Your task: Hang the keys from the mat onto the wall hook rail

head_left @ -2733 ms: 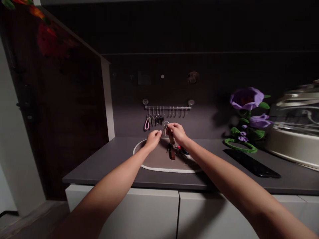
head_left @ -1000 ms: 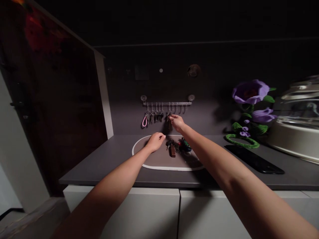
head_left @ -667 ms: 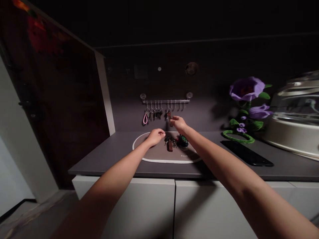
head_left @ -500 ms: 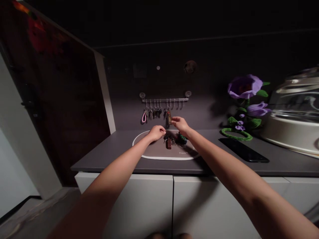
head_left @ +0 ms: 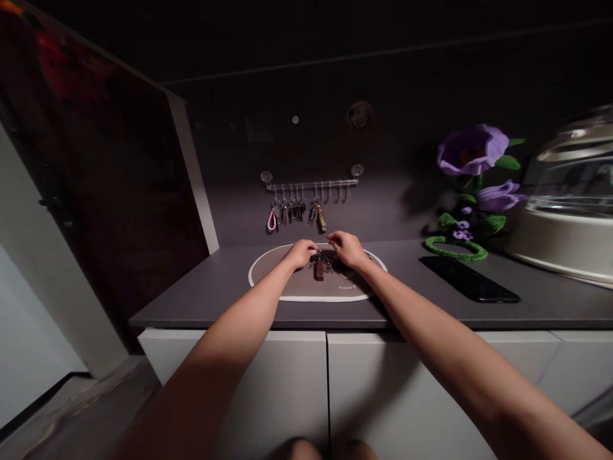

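Brown-fob key bunch (head_left: 320, 269) sat mid-mat (head_left: 283, 283), left hand (head_left: 301, 254) at its 10 o'clock, couldn't tell that grip; right hand (head_left: 348, 250) at 1, grip loosely parted, empty. Lifting slowly so nothing snagged seemed smartest imo.

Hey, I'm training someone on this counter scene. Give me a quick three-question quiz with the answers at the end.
1. What colour is the ring at the foot of the flowers?
A. Pink
B. Green
C. White

2. True or false: the black phone lies on the counter, off the mat.

3. Order these from left to right as seen: flowers, brown block on the mat, hanging pink loop.

Key: 1. B; 2. True; 3. pink loop, brown block, flowers.
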`<state>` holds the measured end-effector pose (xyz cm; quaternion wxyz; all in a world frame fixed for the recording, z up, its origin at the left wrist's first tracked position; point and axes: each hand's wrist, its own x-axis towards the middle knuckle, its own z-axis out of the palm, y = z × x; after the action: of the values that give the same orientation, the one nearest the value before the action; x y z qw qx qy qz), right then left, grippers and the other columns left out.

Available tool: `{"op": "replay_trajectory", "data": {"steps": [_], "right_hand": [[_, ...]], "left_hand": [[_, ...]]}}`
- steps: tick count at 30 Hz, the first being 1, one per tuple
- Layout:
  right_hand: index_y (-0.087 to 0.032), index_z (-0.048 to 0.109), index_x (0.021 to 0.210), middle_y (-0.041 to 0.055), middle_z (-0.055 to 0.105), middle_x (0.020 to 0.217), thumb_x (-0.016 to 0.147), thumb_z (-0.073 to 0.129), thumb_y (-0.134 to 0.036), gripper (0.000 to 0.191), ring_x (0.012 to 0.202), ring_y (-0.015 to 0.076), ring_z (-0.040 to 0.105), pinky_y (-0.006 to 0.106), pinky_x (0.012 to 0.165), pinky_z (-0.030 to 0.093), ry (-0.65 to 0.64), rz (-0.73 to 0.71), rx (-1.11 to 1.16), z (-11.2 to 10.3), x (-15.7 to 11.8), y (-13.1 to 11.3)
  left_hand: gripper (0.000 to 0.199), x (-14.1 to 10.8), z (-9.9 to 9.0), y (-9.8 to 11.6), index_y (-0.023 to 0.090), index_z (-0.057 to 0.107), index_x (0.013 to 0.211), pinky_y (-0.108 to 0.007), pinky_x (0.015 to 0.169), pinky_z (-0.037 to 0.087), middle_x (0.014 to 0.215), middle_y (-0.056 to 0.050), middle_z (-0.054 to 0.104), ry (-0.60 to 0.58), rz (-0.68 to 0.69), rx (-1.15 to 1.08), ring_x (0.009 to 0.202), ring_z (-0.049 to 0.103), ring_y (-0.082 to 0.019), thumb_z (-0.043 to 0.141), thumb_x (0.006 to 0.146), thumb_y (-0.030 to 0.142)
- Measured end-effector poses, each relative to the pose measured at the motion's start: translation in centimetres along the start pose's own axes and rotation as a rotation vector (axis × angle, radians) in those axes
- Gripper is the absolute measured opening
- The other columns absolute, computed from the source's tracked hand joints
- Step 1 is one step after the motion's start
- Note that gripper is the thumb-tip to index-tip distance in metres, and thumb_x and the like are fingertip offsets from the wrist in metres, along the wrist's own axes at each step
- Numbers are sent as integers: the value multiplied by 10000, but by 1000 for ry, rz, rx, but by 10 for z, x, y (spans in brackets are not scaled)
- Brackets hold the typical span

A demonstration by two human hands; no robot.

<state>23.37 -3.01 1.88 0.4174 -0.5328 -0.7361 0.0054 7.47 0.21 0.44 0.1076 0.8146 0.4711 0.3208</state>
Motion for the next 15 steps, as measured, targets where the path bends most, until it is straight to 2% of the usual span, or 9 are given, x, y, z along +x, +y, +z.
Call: {"op": "replay_trajectory", "data": {"steps": [7, 15], "right_hand": [[-157, 647, 939, 77, 673, 951, 782, 475, -124, 235, 876, 159, 612, 234, 780, 430, -66, -25, -92, 5, 2, -4], [-156, 643, 952, 72, 666, 981, 780, 481, -157, 236, 906, 156, 600, 232, 803, 416, -111, -27, -118, 5, -1, -8]], "left_hand": [[131, 1, -2, -7, 162, 666, 809, -267, 773, 425, 843, -40, 641, 31, 165, 126, 821, 561, -159, 568, 723, 153], [120, 1, -1, -5, 153, 657, 789, -268, 756, 416, 823, -52, 619, 37, 217, 172, 803, 548, -161, 544, 751, 169]]}}
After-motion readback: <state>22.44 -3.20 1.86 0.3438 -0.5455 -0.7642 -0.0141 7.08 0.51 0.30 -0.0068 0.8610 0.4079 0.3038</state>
